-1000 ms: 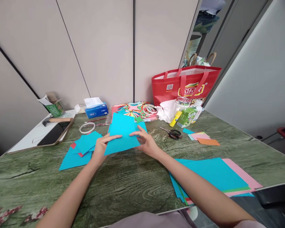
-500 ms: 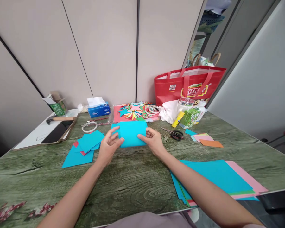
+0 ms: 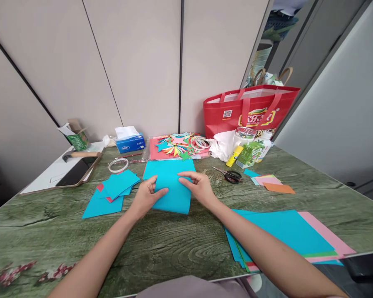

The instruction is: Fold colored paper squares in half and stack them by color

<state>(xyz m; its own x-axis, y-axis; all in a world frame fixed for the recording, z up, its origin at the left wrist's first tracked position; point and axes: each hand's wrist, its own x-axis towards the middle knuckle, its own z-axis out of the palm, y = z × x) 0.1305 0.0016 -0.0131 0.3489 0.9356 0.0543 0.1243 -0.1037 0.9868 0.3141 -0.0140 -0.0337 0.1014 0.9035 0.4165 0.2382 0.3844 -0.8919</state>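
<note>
Between my two hands is a blue sheet of paper (image 3: 173, 198), bent over toward me and tilted. My left hand (image 3: 145, 195) pinches its left edge, thumb on the near face and fingers behind. My right hand (image 3: 199, 188) pinches it near the upper right, thumb in front, fingertips at the bent top. Behind the held sheet lies another blue piece of paper (image 3: 169, 167); whether the two are joined I cannot tell. To the left of my left hand rest several blue paper pieces (image 3: 119, 184) with bits of red showing beneath.
Scissors (image 3: 231, 176), small colored papers (image 3: 278, 187) and a stack of colored sheets (image 3: 282, 231) lie to the right. Farther back are paper stars (image 3: 177, 145), a tape roll (image 3: 118, 165), a tissue box (image 3: 130, 143), a glue stick (image 3: 234, 156), a red bag (image 3: 224, 124) and a hammer (image 3: 82, 154).
The held blue paper has come down toward me, and more of its near face shows. My right hand has moved to its upper edge. A flat blue piece now shows behind it.
</note>
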